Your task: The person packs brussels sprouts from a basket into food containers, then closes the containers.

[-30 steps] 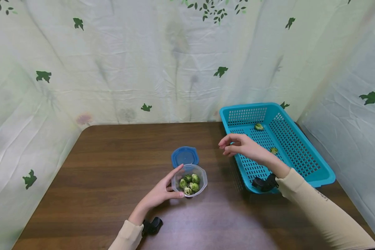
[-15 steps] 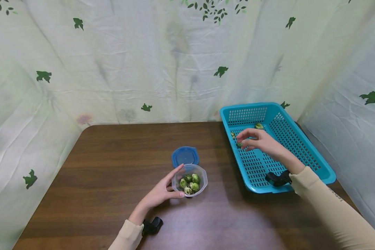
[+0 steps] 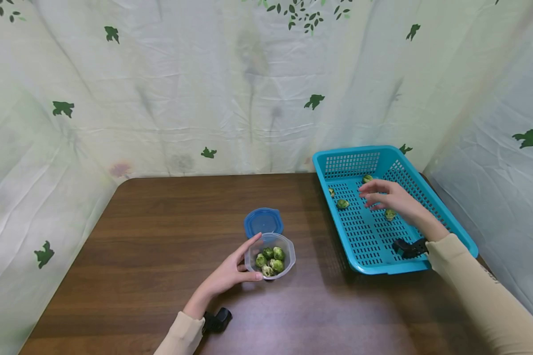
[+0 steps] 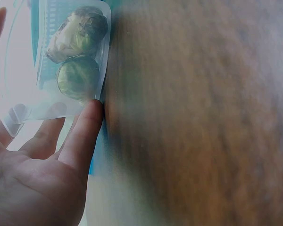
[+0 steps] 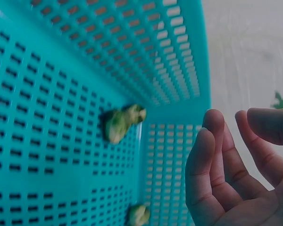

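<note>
On the wooden table point(image 3: 137, 246) before you, the clear tub point(image 3: 289, 247) with its batch of Brussels sprouts point(image 3: 278, 266) stands nearest, the blue lid point(image 3: 263, 220) just beyond, while to the right the side wall of the turquoise basket point(image 3: 368, 252) rises between the tub and four loose sprouts point(image 3: 343, 203); a leaf-printed cloth point(image 3: 182, 98) hangs behind. Your left hand point(image 3: 226, 276) grips the tub's left side between spread thumb and fingers. Your right hand point(image 3: 392, 197) hovers over the basket, fingers loosely bent, thumb apart from them.

A pale, leaf-printed cloth point(image 3: 173, 98) hangs behind the brown wood-grain table point(image 3: 160, 236).
</note>
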Available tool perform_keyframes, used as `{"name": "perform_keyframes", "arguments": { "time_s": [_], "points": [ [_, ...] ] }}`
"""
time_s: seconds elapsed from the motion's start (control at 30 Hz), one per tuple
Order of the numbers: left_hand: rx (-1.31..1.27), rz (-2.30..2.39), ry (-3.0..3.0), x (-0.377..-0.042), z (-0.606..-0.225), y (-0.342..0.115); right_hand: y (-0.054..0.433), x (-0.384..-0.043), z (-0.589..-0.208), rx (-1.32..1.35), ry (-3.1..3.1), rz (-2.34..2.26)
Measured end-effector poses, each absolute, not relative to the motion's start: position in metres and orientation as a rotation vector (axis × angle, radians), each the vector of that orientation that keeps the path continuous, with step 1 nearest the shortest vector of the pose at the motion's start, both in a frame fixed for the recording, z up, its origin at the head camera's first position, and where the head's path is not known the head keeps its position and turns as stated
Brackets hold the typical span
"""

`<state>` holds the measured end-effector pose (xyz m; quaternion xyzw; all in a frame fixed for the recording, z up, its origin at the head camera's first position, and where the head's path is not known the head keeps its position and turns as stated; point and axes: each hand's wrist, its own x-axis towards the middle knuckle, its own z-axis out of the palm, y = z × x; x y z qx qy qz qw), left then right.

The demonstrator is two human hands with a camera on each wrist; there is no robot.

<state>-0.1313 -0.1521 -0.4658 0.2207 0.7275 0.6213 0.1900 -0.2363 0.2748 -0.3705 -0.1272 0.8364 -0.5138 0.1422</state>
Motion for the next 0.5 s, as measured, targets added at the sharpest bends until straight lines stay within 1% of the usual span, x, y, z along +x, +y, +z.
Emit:
{"name": "perform_keyframes", "arguments": {
  "time_s": [0.5],
  "points": [
    [0.627,1.747,2.044,-0.131,-0.466,-0.153,0.305,-0.242,-0.381,-0.274,2.447,-1.383]
  ]
}}
